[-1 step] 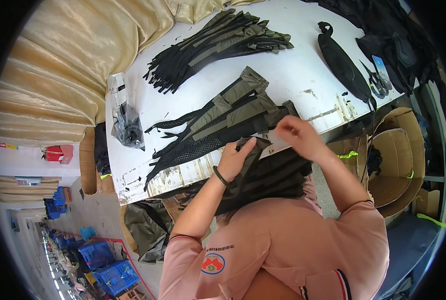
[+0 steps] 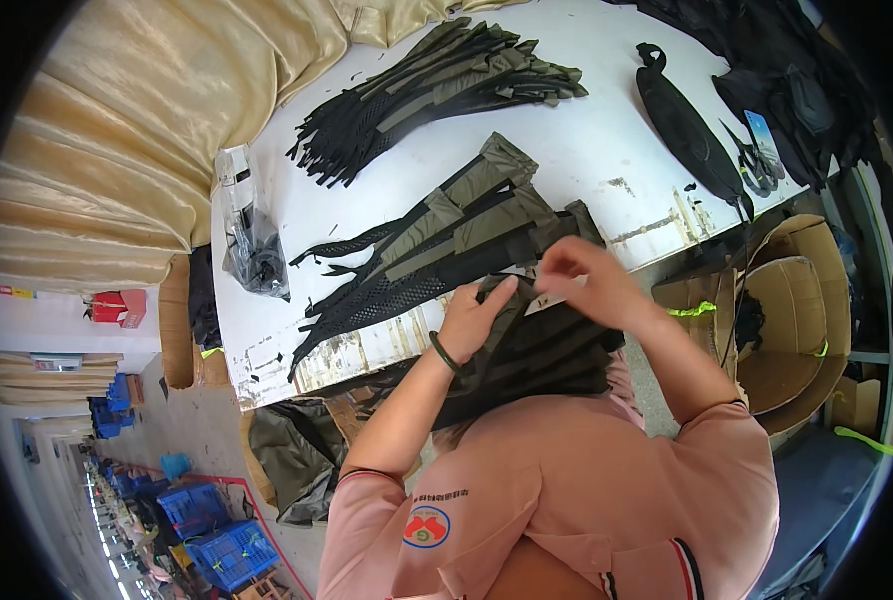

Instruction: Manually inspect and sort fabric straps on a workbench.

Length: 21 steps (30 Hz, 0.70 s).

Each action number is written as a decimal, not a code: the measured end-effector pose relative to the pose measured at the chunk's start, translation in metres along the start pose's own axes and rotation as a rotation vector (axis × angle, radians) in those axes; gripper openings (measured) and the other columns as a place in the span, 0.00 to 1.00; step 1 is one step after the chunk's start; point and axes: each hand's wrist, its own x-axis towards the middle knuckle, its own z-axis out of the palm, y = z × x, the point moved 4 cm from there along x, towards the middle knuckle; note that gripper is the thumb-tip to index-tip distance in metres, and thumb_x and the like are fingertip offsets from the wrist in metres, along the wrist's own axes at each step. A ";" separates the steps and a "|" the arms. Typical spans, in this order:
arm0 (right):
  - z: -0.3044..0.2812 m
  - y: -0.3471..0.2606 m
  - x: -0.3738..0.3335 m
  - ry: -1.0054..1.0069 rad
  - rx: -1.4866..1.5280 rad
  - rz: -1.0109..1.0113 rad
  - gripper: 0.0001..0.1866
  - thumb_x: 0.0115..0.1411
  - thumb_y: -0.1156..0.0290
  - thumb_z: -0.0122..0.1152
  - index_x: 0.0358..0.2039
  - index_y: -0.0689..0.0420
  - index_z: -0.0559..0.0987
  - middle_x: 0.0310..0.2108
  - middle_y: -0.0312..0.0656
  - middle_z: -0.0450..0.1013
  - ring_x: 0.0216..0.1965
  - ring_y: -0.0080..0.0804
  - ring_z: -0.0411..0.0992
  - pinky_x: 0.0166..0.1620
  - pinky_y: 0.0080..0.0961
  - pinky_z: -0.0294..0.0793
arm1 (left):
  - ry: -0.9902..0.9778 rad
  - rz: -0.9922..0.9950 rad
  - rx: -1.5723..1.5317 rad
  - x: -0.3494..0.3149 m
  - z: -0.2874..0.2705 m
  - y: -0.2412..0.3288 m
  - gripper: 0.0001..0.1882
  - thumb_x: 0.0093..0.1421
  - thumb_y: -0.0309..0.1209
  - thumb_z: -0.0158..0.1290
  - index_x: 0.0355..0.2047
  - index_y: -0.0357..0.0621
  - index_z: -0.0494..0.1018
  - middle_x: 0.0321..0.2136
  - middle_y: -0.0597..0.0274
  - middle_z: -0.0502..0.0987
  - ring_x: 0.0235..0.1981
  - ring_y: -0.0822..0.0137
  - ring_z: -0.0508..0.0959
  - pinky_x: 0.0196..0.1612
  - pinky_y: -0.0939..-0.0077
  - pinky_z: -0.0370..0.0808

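Note:
A dark olive strip of fabric [image 2: 506, 312] is pinched between the thumb and fingers of my left hand [image 2: 474, 322], just off the table's near edge. My right hand [image 2: 588, 285] is beside the strip's right end, its fingers curled together and slightly blurred; what they hold, if anything, cannot be made out. Below both hands, a stack of dark fabric pieces [image 2: 556, 355] lies across my lap. Just beyond them on the white table [image 2: 606, 130], several olive fabric strips with black mesh [image 2: 486, 225] are fanned out.
Farther back lies a larger pile of similar strips [image 2: 446, 85]. A clear plastic bag [image 2: 251, 240] is at the table's left end. At the right are a black padded strap [image 2: 686, 120] and scissors [image 2: 751, 165]. Cardboard boxes [image 2: 791, 320] stand at my right.
My right hand has moved down and slightly left, close to the end of the fabric strip. My left hand keeps its hold almost in place.

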 end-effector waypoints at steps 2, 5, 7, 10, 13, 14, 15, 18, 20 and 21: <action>0.008 0.004 -0.003 -0.029 -0.167 -0.076 0.09 0.55 0.68 0.63 0.29 0.59 0.73 0.30 0.40 0.70 0.32 0.32 0.71 0.37 0.28 0.69 | -0.084 -0.008 -0.122 -0.002 0.005 0.002 0.15 0.64 0.38 0.53 0.38 0.37 0.78 0.32 0.69 0.78 0.32 0.80 0.73 0.38 0.83 0.70; 0.012 0.022 -0.003 -0.060 -0.225 -0.087 0.09 0.56 0.68 0.62 0.28 0.59 0.73 0.29 0.41 0.70 0.34 0.38 0.69 0.39 0.29 0.67 | -0.187 0.004 -0.278 -0.008 0.013 0.010 0.11 0.60 0.31 0.57 0.39 0.38 0.77 0.33 0.69 0.78 0.34 0.79 0.74 0.39 0.84 0.71; 0.011 0.028 -0.003 -0.064 -0.148 -0.067 0.09 0.56 0.68 0.61 0.28 0.59 0.73 0.29 0.40 0.70 0.33 0.35 0.70 0.38 0.29 0.68 | -0.262 -0.023 -0.167 -0.011 0.015 0.006 0.13 0.53 0.23 0.61 0.40 0.38 0.77 0.34 0.69 0.78 0.35 0.78 0.75 0.40 0.83 0.72; 0.012 0.025 0.001 -0.204 -0.038 0.049 0.09 0.57 0.69 0.61 0.27 0.60 0.73 0.27 0.36 0.69 0.31 0.27 0.69 0.36 0.27 0.68 | -0.278 -0.047 -0.233 -0.014 0.017 0.007 0.17 0.49 0.19 0.63 0.40 0.39 0.77 0.35 0.68 0.79 0.36 0.77 0.76 0.41 0.82 0.73; 0.009 0.028 0.001 -0.198 0.182 0.130 0.08 0.59 0.69 0.59 0.33 0.60 0.72 0.24 0.33 0.68 0.29 0.20 0.67 0.33 0.22 0.68 | -0.300 -0.025 -0.219 -0.013 0.017 0.010 0.17 0.49 0.19 0.63 0.41 0.39 0.77 0.36 0.67 0.79 0.36 0.77 0.76 0.42 0.81 0.73; 0.006 0.023 0.001 -0.200 0.182 0.129 0.08 0.59 0.69 0.59 0.33 0.60 0.72 0.24 0.33 0.68 0.29 0.20 0.67 0.33 0.22 0.68 | -0.300 -0.015 -0.210 -0.012 0.016 0.011 0.17 0.49 0.19 0.62 0.41 0.39 0.76 0.36 0.67 0.79 0.36 0.77 0.76 0.42 0.81 0.73; 0.003 0.017 -0.001 -0.229 0.275 0.215 0.09 0.59 0.70 0.59 0.36 0.59 0.71 0.23 0.33 0.67 0.28 0.19 0.66 0.32 0.21 0.67 | -0.298 -0.014 -0.211 -0.011 0.015 0.010 0.17 0.49 0.19 0.62 0.41 0.39 0.76 0.36 0.67 0.79 0.36 0.77 0.76 0.42 0.81 0.73; -0.003 0.015 -0.007 -0.318 0.259 0.269 0.15 0.58 0.73 0.60 0.43 0.58 0.68 0.21 0.32 0.66 0.26 0.18 0.66 0.31 0.19 0.67 | -0.296 -0.038 -0.175 -0.009 0.018 0.007 0.17 0.50 0.22 0.63 0.42 0.39 0.76 0.37 0.66 0.79 0.36 0.76 0.76 0.42 0.81 0.73; -0.014 0.014 -0.012 -0.380 0.149 0.235 0.18 0.57 0.74 0.60 0.46 0.57 0.66 0.20 0.33 0.65 0.26 0.18 0.66 0.31 0.19 0.68 | -0.231 -0.057 -0.067 -0.009 0.023 0.007 0.23 0.49 0.26 0.65 0.46 0.37 0.73 0.37 0.63 0.79 0.37 0.70 0.77 0.43 0.77 0.73; -0.026 0.011 -0.012 -0.402 0.007 0.243 0.17 0.56 0.74 0.62 0.44 0.57 0.67 0.20 0.35 0.67 0.26 0.22 0.68 0.32 0.22 0.69 | -0.226 -0.054 -0.068 -0.009 0.024 -0.001 0.23 0.49 0.26 0.65 0.46 0.37 0.73 0.37 0.63 0.79 0.37 0.70 0.77 0.43 0.77 0.73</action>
